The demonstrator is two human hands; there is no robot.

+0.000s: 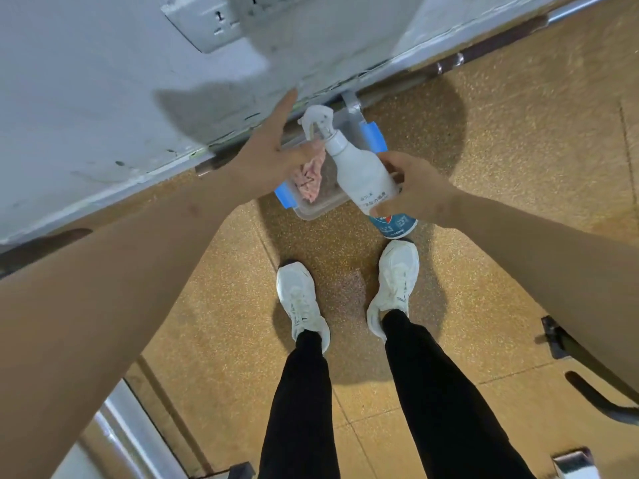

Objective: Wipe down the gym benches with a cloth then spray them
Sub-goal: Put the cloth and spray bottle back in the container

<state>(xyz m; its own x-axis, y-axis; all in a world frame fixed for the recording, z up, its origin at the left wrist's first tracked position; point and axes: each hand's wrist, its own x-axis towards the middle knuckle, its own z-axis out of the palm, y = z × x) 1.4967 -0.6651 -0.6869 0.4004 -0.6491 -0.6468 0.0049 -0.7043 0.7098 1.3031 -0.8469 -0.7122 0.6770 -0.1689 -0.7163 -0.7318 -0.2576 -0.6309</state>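
My right hand (420, 188) grips a white spray bottle (363, 174) with a blue label, tilted with its trigger head toward the wall. My left hand (273, 157) reaches forward with the fingers stretched out, and its thumb pinches the top of a crumpled pink cloth (309, 179). The cloth hangs over a clear plastic box (323, 207) with blue clips, which stands on the floor against the wall. No bench pad is in view.
A pale wall (121, 98) with a socket (207, 25) fills the upper left, and a pipe runs along its base. My white shoes (302, 302) stand on speckled yellow flooring. Metal frame parts show at the lower left (114, 430) and lower right (567, 344).
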